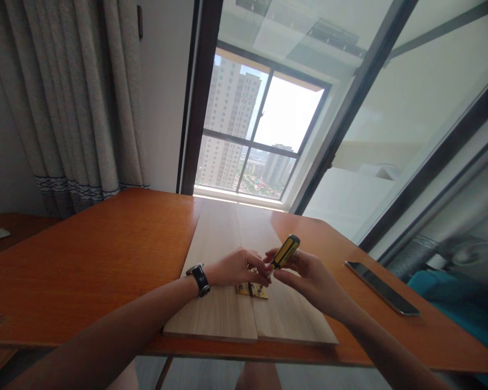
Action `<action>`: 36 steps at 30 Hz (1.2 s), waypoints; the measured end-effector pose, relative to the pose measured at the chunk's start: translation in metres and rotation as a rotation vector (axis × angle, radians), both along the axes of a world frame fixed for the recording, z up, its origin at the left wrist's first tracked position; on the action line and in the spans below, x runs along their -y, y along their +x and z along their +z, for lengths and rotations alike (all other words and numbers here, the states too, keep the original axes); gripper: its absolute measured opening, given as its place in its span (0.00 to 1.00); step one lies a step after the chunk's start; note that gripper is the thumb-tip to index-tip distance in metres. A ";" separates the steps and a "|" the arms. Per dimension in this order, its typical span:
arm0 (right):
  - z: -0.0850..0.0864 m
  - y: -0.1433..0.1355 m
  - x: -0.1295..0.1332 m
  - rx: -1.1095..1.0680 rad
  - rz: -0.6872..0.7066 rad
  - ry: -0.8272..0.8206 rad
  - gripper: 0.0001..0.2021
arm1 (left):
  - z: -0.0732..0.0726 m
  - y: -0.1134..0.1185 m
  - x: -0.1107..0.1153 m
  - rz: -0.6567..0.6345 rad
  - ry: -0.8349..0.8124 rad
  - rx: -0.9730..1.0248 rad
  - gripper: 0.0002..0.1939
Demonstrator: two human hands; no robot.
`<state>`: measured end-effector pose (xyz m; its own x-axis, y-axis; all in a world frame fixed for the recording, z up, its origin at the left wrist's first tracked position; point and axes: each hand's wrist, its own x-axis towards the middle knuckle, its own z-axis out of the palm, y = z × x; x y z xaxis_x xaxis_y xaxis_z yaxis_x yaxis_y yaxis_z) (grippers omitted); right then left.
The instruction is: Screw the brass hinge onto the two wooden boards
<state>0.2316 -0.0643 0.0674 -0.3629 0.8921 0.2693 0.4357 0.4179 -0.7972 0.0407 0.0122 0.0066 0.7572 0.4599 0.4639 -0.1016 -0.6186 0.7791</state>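
Observation:
My right hand (303, 271) holds a screwdriver with a yellow and black handle (285, 252), tilted so that its shaft points down to the left. Close to the shaft's lower end, the fingers of my left hand (246, 266) are pinched together; what lies between them is too small to make out. Under my left hand a brass-coloured hinge (258, 292) spans the seam between two pale wooden boards (215, 317), partly hidden by my fingers. The boards lie flat, side by side.
An orange-brown wooden table (106, 260) carries the boards. A dark smartphone (382, 287) lies on it at the right. Beyond stand a framed glass door and a window (264, 124). A grey curtain (77, 97) hangs at the left, and something teal (443, 292) sits at the right.

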 end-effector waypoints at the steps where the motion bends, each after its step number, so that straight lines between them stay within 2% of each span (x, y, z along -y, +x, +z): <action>1: -0.001 0.001 0.000 -0.035 0.018 -0.013 0.18 | 0.000 0.000 0.000 0.001 -0.006 -0.001 0.07; 4: -0.002 0.005 -0.002 -0.118 0.036 -0.048 0.22 | -0.001 0.000 0.000 0.009 -0.010 -0.005 0.08; 7: -0.004 0.008 -0.004 -0.138 0.006 -0.052 0.21 | 0.000 0.000 0.001 0.016 0.007 0.002 0.07; 14: -0.006 0.006 -0.006 -0.077 -0.085 0.001 0.18 | 0.003 -0.002 0.003 0.045 0.098 -0.019 0.05; 22: -0.009 0.005 -0.005 -0.029 -0.129 0.025 0.20 | 0.002 -0.002 0.003 0.010 0.074 -0.006 0.06; 29: -0.005 0.009 -0.004 -0.108 -0.031 -0.036 0.21 | 0.002 -0.003 0.000 -0.031 0.154 -0.011 0.09; 36: -0.006 0.010 -0.006 -0.099 -0.090 -0.006 0.19 | 0.002 -0.003 0.001 0.007 0.153 -0.027 0.07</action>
